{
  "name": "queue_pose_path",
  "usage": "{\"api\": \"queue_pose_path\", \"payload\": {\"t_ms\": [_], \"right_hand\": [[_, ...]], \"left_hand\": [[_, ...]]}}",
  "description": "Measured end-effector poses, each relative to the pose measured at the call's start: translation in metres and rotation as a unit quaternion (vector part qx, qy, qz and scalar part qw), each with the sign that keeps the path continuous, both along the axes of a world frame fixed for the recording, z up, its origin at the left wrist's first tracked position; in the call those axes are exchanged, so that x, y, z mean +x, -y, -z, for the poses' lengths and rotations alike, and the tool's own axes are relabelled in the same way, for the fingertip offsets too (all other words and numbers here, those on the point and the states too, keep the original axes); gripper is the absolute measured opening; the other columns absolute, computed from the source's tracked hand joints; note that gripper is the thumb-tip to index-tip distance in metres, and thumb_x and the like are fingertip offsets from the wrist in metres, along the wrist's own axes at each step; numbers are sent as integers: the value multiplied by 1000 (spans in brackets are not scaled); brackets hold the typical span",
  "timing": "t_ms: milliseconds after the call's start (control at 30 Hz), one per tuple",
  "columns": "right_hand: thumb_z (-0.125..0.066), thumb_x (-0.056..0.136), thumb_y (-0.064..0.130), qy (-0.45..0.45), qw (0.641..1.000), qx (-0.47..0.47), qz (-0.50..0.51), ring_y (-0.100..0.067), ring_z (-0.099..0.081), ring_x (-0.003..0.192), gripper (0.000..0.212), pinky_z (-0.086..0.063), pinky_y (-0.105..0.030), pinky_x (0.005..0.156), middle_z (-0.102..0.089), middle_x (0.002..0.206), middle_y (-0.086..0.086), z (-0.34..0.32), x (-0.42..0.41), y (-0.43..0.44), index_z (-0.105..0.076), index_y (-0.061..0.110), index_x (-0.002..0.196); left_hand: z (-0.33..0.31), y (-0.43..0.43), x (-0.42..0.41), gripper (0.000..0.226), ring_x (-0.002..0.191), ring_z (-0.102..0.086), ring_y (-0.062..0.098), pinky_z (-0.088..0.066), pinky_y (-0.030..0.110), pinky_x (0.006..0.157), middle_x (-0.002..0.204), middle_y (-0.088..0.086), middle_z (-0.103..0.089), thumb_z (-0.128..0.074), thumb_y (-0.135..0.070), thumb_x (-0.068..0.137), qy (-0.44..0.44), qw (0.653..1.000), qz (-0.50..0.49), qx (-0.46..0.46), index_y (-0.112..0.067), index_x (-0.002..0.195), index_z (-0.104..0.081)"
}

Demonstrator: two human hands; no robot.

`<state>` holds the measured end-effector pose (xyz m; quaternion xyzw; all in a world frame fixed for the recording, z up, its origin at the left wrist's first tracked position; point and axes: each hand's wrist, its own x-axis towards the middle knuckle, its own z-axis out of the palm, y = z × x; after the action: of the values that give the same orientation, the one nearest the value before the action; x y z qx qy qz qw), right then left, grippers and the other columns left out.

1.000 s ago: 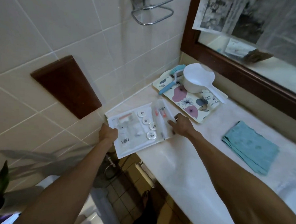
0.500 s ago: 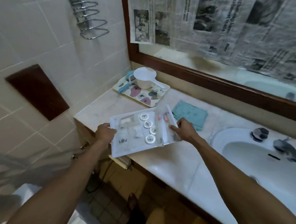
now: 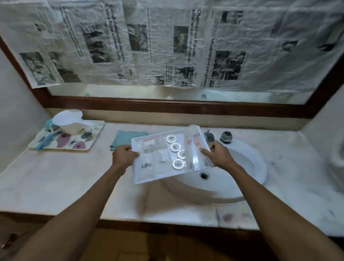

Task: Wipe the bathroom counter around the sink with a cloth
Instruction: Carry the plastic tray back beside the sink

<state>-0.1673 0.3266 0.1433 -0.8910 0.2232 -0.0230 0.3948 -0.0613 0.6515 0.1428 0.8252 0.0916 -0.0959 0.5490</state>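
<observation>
I hold a white amenity tray in the air over the left part of the white sink. It carries several round white discs, sachets and small tubes. My left hand grips its left edge and my right hand grips its right edge. A folded teal cloth lies on the pale marble counter behind the tray, partly hidden by it and by my left hand.
A floral tray at the counter's far left holds a white scoop and a blue brush. The tap and a knob stand behind the basin. Newspaper covers the mirror. A white object is at the right edge.
Both hands have carried the white tray from the counter's left end rightwards to above the sink. My view has swung right with it, from the tiled wall to the mirror.
</observation>
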Motion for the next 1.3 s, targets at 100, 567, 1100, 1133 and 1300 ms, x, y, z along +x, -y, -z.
{"api": "queue_pose_path", "payload": {"t_ms": [100,567,1100,1133,1300], "right_hand": [[-68,86,46,12,997,-9,73,-16,-50,67,38,-37,-31,58,-54,75,2,-1,-20,59,-48,14,86],[-66,86,49,4,947,-14,321,-28,-60,85,42,-46,-38,72,-61,88,-4,8,-79,272,-51,11,96],[-67,88,39,-57,935,-9,351,-34,-63,103,45,-50,-38,84,-66,113,-14,77,-71,426,-56,4,114],[-65,89,40,-65,936,-11,346,-35,-62,106,46,-50,-39,87,-65,116,-15,82,-67,436,-57,3,116],[-59,93,38,-123,940,-12,317,-37,-55,120,54,-43,-36,96,-54,131,-22,106,-48,471,-51,1,132]], "left_hand": [[-8,70,13,17,84,-71,33,-62,50,74,89,16,-73,-72,2,75,19,998,58,8,-7,89,-74],[-19,366,55,20,70,-66,23,-52,27,56,89,8,-73,-70,-3,80,59,956,286,35,-9,99,-73],[44,548,65,23,80,-71,28,-61,42,76,95,8,-75,-64,-14,74,41,943,310,113,-14,94,-74],[50,557,65,27,82,-71,29,-60,42,78,98,9,-75,-63,-15,76,33,945,304,116,-13,100,-75],[81,593,71,33,93,-69,35,-57,41,83,104,15,-74,-63,-21,77,-16,956,260,135,-9,106,-74]]}}
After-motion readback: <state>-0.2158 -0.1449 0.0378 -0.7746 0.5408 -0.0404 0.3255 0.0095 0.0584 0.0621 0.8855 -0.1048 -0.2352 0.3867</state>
